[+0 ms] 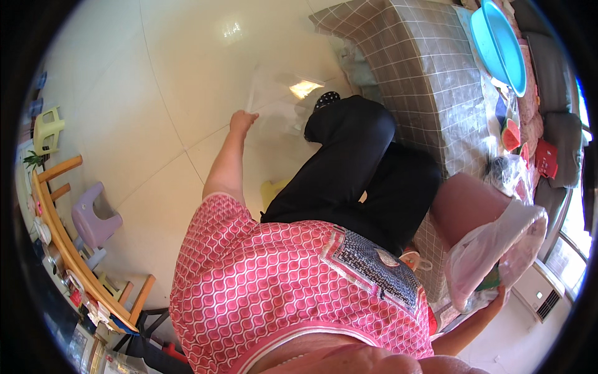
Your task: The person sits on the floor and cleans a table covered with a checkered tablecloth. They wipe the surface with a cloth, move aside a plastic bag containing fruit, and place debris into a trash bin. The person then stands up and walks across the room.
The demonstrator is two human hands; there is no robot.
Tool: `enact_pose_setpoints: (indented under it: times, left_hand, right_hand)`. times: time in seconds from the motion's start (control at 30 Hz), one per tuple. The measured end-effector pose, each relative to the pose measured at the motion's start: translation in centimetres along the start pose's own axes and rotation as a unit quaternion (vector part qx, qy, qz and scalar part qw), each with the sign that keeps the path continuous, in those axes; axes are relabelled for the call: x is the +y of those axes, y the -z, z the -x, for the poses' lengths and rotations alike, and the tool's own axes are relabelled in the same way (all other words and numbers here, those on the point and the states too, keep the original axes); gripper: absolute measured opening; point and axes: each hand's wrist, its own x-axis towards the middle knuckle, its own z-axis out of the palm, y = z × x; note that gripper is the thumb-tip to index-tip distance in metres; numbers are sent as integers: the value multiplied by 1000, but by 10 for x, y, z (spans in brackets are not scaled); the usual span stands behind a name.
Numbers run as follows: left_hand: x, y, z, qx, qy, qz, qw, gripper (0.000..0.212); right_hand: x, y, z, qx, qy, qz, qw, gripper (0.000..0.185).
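Observation:
My left hand (243,122) is stretched out low over the tiled floor, fingers partly curled. A faint pale streak (252,89) rises beside its fingertips; I cannot tell whether it is clear plastic in the hand or a reflection. On my right, a pink bin (467,208) leans over at a tilt beside the table. A whitish plastic liner (481,252) is folded over its rim, and something green (489,279) shows inside. My right hand (501,293) grips the bin at its lower rim, fingers mostly hidden by the liner.
A table with a grey checked cloth (416,61) stands ahead right, bearing a blue basin (498,46), cut watermelon (510,134) and a plastic bag (511,173). A yellow stool (273,192) is by my legs. Leftward are a purple stool (93,217) and a wooden-edged table (70,252).

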Motion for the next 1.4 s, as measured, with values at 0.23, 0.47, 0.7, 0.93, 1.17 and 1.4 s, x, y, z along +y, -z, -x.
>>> enact_pose_setpoints:
  times: [0.23,0.47,0.7,0.93,1.17,1.4]
  left_hand:
    - [8,40,59,87,-21,155,984,21]
    - [79,160,89,320,-132,214,913,15]
    - [183,190,135,400,-253,382,793,13]
    - [223,152,174,439,-202,426,765,17]
    - [214,163,171,427,-171,453,764,20]
    - [219,162,205,441,-181,420,772,24]
  right_hand:
    - [-59,-18,-144,-114,72,63,989,48]
    - [-117,-292,-118,-316,199,-59,926,23]
    - [-101,-507,-47,-460,149,-90,870,22]
    - [-58,-622,-9,-475,38,-41,878,20]
    - [30,-742,-32,-412,44,56,909,24]
    - [57,-714,-15,-544,-108,-103,826,37]
